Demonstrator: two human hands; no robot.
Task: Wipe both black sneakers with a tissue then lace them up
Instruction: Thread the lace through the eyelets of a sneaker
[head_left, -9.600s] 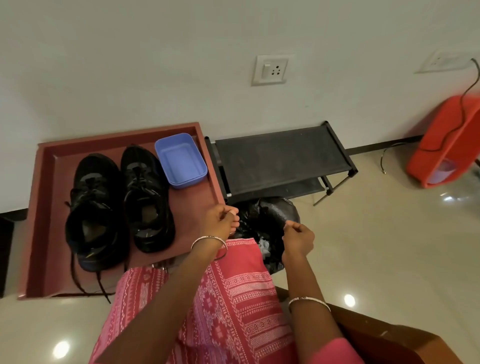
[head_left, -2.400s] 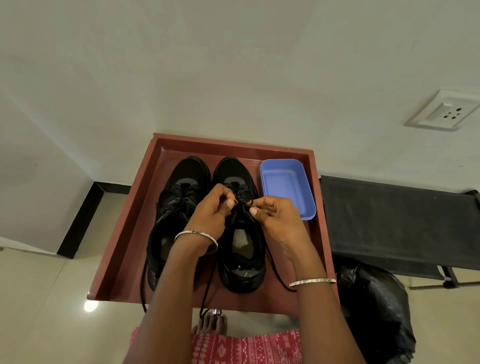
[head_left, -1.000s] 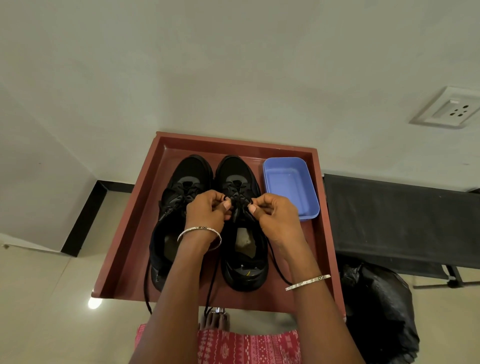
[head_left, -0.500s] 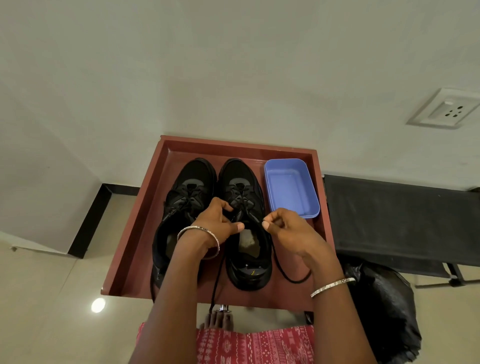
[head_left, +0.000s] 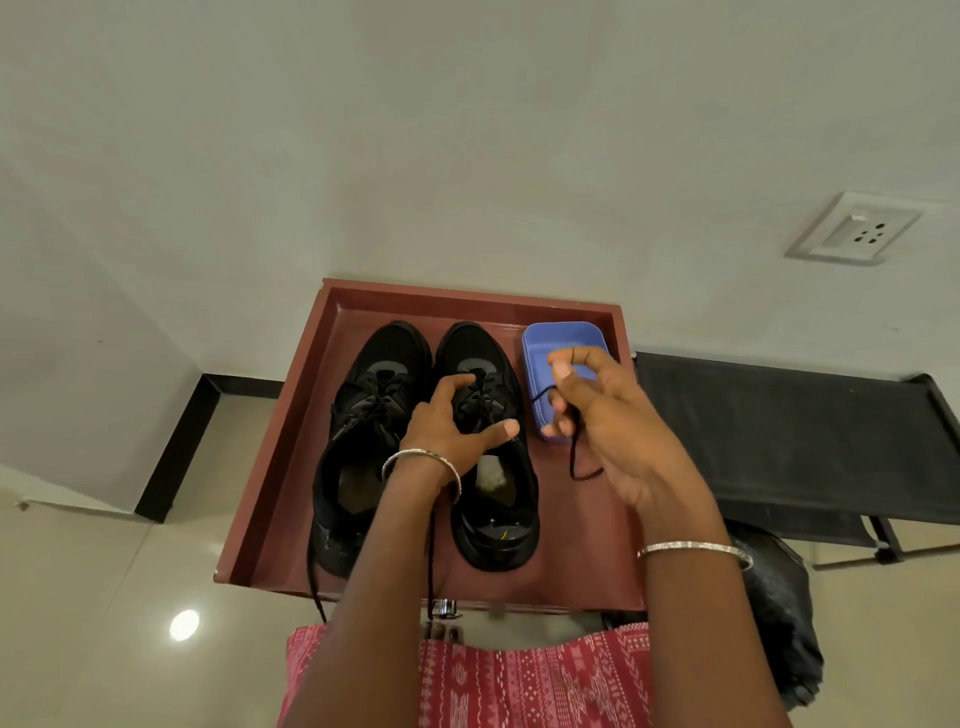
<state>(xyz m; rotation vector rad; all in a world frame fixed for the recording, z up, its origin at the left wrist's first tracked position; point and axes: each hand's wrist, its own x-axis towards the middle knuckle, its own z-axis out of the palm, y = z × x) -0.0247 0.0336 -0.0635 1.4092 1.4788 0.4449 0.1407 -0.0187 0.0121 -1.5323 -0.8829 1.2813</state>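
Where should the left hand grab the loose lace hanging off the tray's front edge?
Pinch the loose lace just below the left hand, on the strand running down beside the right sneaker, coming from above. There it lies straight over the tray; its tip dangles past the edge.

I count 2 black sneakers (head_left: 374, 441) (head_left: 491, 467), 1 blue tub (head_left: 563, 343), 1 red tray (head_left: 291, 447), 1 blk rack (head_left: 789, 436), my 2 bangles (head_left: 422, 457) (head_left: 693, 548).

left hand (head_left: 447, 421) hides tongue; black bag (head_left: 779, 613) half hidden
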